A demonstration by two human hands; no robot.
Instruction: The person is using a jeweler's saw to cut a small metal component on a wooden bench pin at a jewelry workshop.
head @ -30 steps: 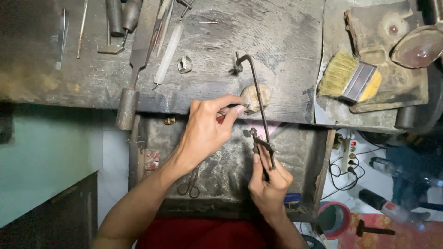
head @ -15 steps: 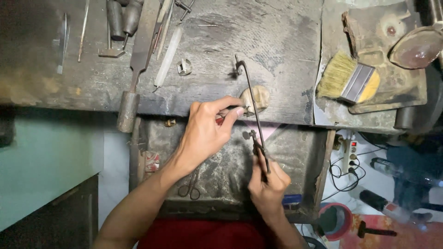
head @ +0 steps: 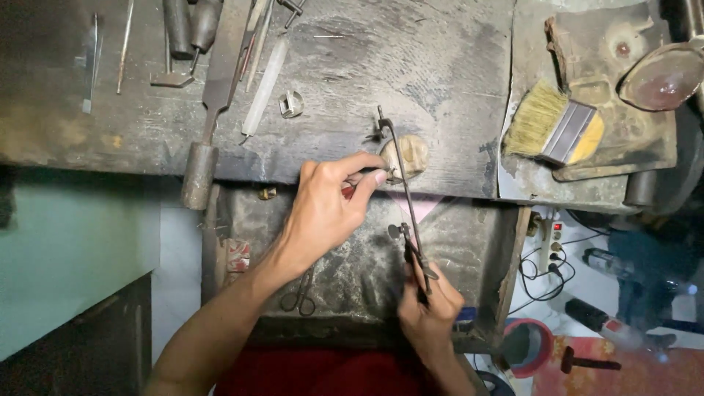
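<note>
My right hand (head: 429, 308) grips the handle of a thin metal frame saw (head: 402, 183), held upright against the bench edge. The saw's frame runs up past a small round wooden peg (head: 411, 152) that sticks out from the bench front. My left hand (head: 323, 213) pinches a small piece against that peg, right beside the saw blade; the piece itself is too small to make out. Both hands work over a dark tray (head: 367, 257) hung under the bench.
On the worn bench top (head: 411, 66) lie files and gravers (head: 220, 66), a small metal ring (head: 291, 103) and a yellow-handled brush (head: 557, 128). Small scissors (head: 299, 297) rest in the tray. A power strip with cables (head: 546, 246) and bottles lie on the floor, right.
The saw frame has shifted slightly down and toward me in my right hand. My left hand stays pinched at the peg.
</note>
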